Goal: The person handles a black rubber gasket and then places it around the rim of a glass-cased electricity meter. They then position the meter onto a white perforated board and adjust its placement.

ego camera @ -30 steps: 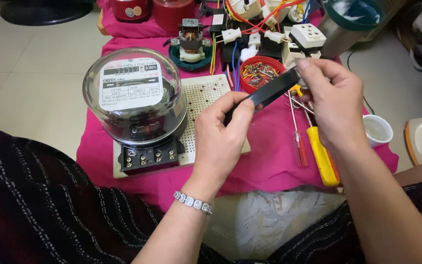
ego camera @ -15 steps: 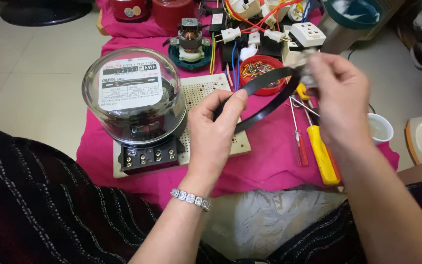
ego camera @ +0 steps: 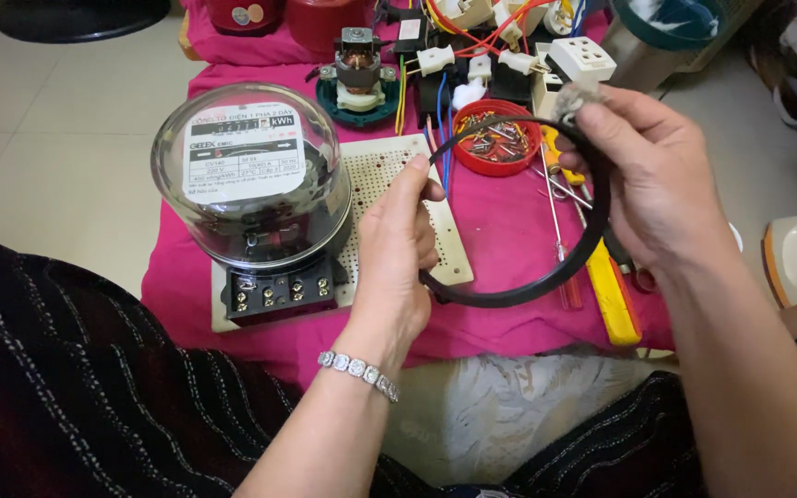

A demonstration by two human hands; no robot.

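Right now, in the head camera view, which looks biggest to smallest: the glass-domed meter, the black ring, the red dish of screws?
1. Glass-domed meter and black ring: near alike, and the ring is held nearer the camera, so unsure.
2. Red dish of screws, clearly smallest.

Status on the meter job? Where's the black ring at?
Done: nothing fitted that I can see; the glass-domed meter sits closed on its perforated board. In hand: the left hand and right hand hold the black ring in the air, clear of the meter. Left: the ring is not yet on anything; yellow-handled screwdriver lies untouched.

Left hand [ego camera: 398, 254] is raised, fingers curled in a grip; right hand [ego camera: 661, 180] is apparently pinched shut at thumb and forefinger
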